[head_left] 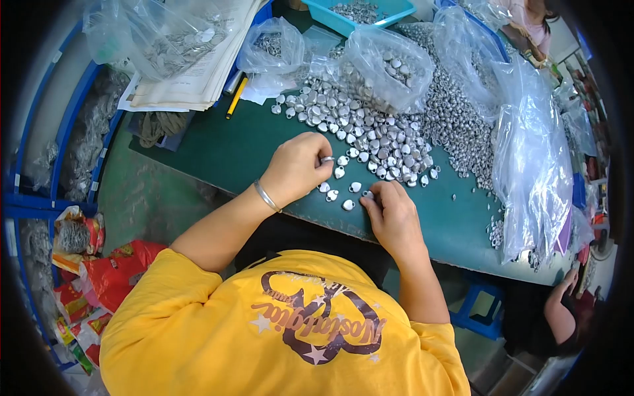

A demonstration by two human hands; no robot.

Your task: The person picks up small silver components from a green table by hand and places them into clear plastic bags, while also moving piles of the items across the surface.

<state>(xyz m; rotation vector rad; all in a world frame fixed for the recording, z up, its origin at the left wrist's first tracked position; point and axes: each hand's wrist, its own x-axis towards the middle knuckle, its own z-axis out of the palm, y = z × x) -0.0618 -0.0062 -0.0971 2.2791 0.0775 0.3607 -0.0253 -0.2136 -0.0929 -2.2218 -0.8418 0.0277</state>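
Note:
My left hand (pixel 302 166) is curled above the near part of the green table, with a bracelet on its wrist. Something silver shows at its fingertips, too small to tell whether it is a held piece or a ring. Thumb and fingers of my right hand (pixel 394 214) pinch a small silver heart-shaped charm (pixel 368 195). Between the hands lie several loose heart charms, one (pixel 348 205) closest to the table's front edge. Just beyond them spreads a large heap of the same heart charms (pixel 370 135).
Smaller metal pieces (pixel 456 125) form a heap to the right, beside clear plastic bags (pixel 531 158). At the back are a bag of charms (pixel 389 69) and a turquoise tray (pixel 343 23). Papers (pixel 198 79) and a yellow pen (pixel 236 99) lie left. Another person's arm (pixel 560 307) shows at right.

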